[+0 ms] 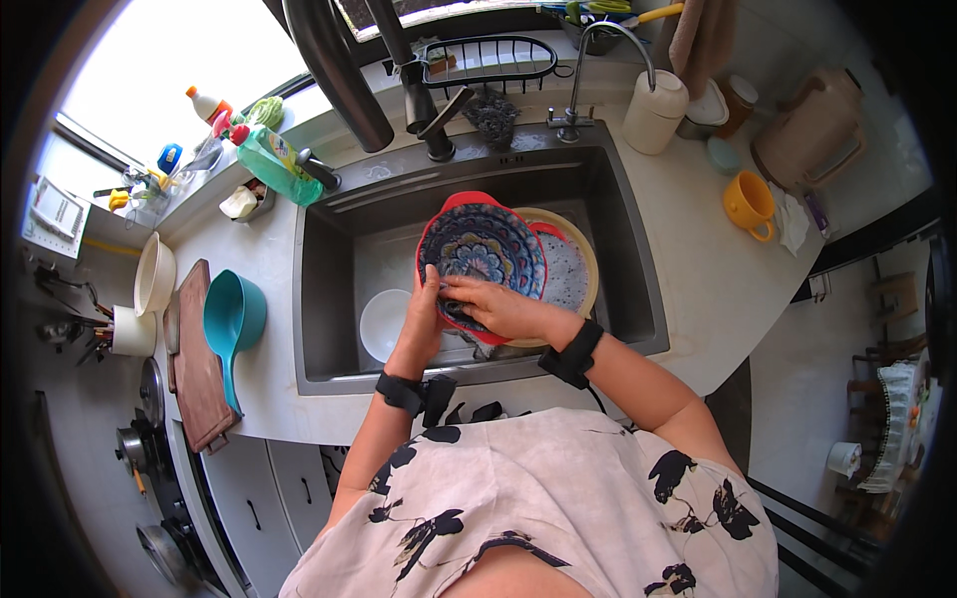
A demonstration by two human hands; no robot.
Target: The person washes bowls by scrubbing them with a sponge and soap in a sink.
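Observation:
Over the sink, my left hand (pixel 426 321) grips the near left edge of a patterned ceramic bowl (pixel 508 247) with a red rim and red handles. The bowl is tilted so its blue floral inside shows. My right hand (pixel 497 305) reaches over the near part of the bowl, its fingers on a dark, see-through piece at the inner wall, perhaps a scrubber. Behind and to the right of the bowl, a yellow-rimmed basin (pixel 593 276) holds sudsy water and another red-rimmed item. A white bowl (pixel 383 326) lies on the sink floor at the left.
A dark faucet (pixel 428 112) and a thin curved tap (pixel 574 97) rise behind the sink (pixel 654 299). On the left counter are a teal ladle (pixel 235 310), a wooden cutting board (pixel 196 359) and a green soap bottle (pixel 280 164). A yellow mug (pixel 748 200) stands at the right.

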